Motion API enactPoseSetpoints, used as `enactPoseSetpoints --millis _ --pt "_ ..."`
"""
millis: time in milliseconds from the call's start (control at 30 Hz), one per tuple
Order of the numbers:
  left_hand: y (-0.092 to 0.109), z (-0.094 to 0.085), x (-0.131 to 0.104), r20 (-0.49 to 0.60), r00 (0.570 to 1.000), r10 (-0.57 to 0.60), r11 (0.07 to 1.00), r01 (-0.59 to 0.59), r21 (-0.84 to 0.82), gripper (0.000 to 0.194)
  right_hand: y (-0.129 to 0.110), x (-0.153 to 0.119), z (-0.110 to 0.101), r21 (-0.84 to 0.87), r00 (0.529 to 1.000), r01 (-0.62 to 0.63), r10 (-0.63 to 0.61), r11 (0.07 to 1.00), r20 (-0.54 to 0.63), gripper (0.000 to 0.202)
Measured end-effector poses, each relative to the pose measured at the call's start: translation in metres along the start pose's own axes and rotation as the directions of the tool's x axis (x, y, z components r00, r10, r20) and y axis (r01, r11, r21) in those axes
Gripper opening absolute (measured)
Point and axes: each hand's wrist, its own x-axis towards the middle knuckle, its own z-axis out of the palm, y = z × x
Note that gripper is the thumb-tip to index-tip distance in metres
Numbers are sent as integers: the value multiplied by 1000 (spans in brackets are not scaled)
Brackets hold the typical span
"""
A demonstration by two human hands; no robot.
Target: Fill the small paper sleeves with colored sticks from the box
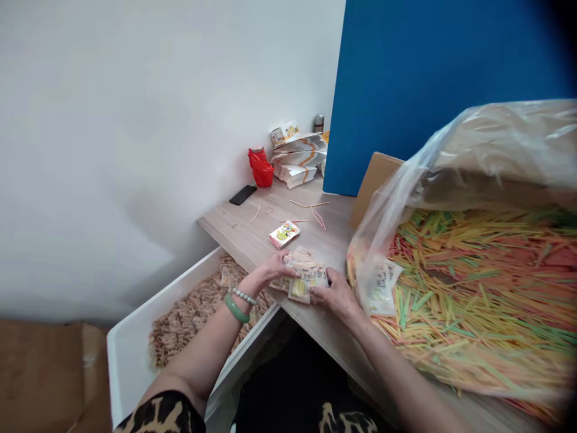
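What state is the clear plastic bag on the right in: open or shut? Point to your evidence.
Open: the clear plastic bag gapes wide, with loose coloured strips exposed inside.

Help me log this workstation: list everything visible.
Table: one, greyish, centre
Bag: one, clear, right
Sticks: many, multicoloured, in bag
Cardboard: some, brown, lower left; right
Pack: one, white, table
Loose sticks: several, pinkish, table
Phone: one, black, table
Bundle: one, red, table
Stack: one, white, table
Cylinder: one, dark, back
Panel: one, blue, back
Bin: one, white, lower left
Pieces: many, brown, bin
Packets: several, pale, table edge; bag side
Bracelets: two, greenish, left wrist
Left grip: one, bare, packets
Right grip: one, bare, packets
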Motion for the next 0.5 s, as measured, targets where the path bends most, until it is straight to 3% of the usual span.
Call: enactPoseSetpoints --millis 133,233,300,400,500 --pt "-12 6 -23 -10 997 70 980 -71 -188 64 5 -6 6 295 998 -45 28 954 60 54" --pt "-23 19 -32 -98 991 96 942 -122 -313 69 5 -7 4 541 995 -81 33 837 98 79" --pt "-28 29 -30 -153 981 116 911 -166 -377 76 2 -6 -2 642 991 -94 11 761 132 85" --pt "-34 41 -23 -176 969 175 876 -235 -422 92 0 -4 -16 663 992 -60 -27 746 120 76" --pt "-38 41 -17 -97 977 193 914 -214 -344 97 4 -1 -24 618 991 -32 -57 786 124 72"
